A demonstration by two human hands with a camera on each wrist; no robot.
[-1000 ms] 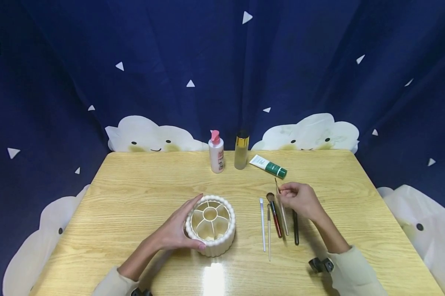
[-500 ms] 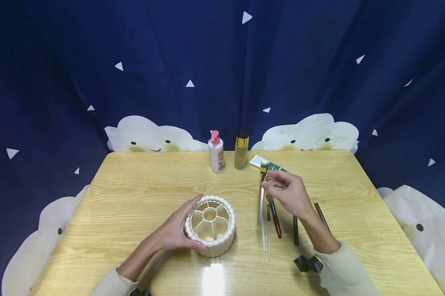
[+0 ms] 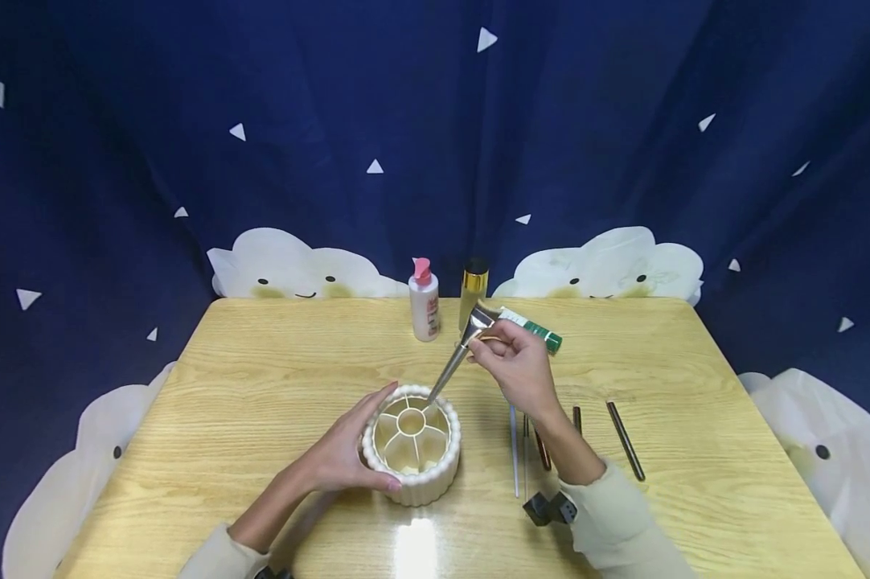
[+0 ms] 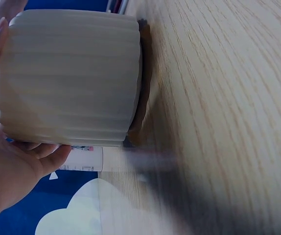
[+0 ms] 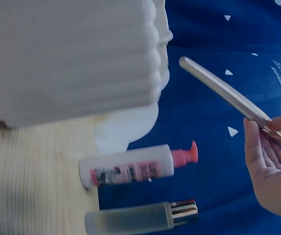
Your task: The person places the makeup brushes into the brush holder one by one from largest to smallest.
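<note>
A round cream makeup brush holder, beaded at the rim and divided into compartments, stands on the table. My left hand grips its left side, thumb in front and fingers behind; the left wrist view shows the ribbed wall of the holder close up. Between thumb and fingers my right hand pinches a silvery makeup brush near its head. The brush slants down to the left, bristles up, its handle end over the holder's right back rim. In the right wrist view the handle of the brush appears apart from the holder.
Several makeup brushes lie right of the holder, partly hidden by my right arm; a dark stick-like one lies farthest right. Behind stand a pink-topped pump bottle and a gold-collared bottle, beside a green-and-white tube.
My right hand has lifted the silvery brush from the row and carried it left to the holder, tilting its lower end leftward. The left hand and holder have stayed put.
</note>
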